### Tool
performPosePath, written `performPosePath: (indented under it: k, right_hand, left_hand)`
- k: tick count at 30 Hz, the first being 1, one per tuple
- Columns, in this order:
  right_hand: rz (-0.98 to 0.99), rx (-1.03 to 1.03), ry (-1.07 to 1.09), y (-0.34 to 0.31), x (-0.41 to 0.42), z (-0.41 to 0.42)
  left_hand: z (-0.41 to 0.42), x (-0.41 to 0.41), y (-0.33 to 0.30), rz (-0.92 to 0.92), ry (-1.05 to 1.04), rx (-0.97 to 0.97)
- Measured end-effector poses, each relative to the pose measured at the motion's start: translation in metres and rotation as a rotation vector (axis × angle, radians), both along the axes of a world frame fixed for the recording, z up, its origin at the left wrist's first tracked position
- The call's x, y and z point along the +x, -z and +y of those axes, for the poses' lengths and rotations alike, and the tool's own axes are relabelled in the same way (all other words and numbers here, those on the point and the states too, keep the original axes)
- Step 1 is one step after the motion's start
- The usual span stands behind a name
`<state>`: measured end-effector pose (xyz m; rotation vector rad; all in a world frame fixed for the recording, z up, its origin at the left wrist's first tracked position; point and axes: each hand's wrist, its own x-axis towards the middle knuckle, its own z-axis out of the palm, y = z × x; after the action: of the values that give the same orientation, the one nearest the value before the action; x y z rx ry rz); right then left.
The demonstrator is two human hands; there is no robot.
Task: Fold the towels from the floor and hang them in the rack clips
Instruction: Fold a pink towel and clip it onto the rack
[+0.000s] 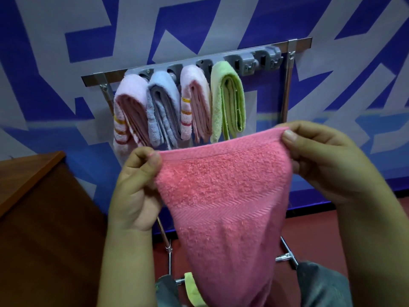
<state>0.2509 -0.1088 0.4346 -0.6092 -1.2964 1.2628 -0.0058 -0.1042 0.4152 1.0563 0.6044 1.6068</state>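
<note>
Both forearms raised, held apart at chest height. Left hand (135, 191) pinches between thumb and curled fingers, palm toward camera. Right hand (321, 160) pinches likewise, slightly higher, thumbnail visible.

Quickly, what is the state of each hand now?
Left hand: closed, pinching the pink towel at its top left corner.
Right hand: closed, pinching the same towel's top right corner.

We see a coral-pink towel (223, 196) with a herringbone band, four hung towels (177, 107) in striped pale pink, blue and lime green, grey clips (250, 60), and a blue-and-grey geometric wall (66, 52).
</note>
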Motion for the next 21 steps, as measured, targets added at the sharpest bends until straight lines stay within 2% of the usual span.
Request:
performPosePath:
  k: [3,6,10,21]
  right_hand:
    - [-0.066,-0.129,0.158,0.013,-0.01,0.014]
    - [-0.134,-0.2,0.307,0.024,-0.022,0.021]
    - [-0.177,-0.172,0.373,0.032,-0.038,0.019]
    - [-0.396,0.113,0.388,0.03,-0.063,-0.008]
  left_hand:
    - [0.011,0.009,0.01,-0.033,-0.079,-0.269]
    - [0.014,0.021,0.016,-0.011,-0.125,-0.354]
    - [0.005,0.042,0.014,-0.04,-0.057,-0.286]
    - [-0.016,0.068,0.005,0.181,-0.121,-0.13]
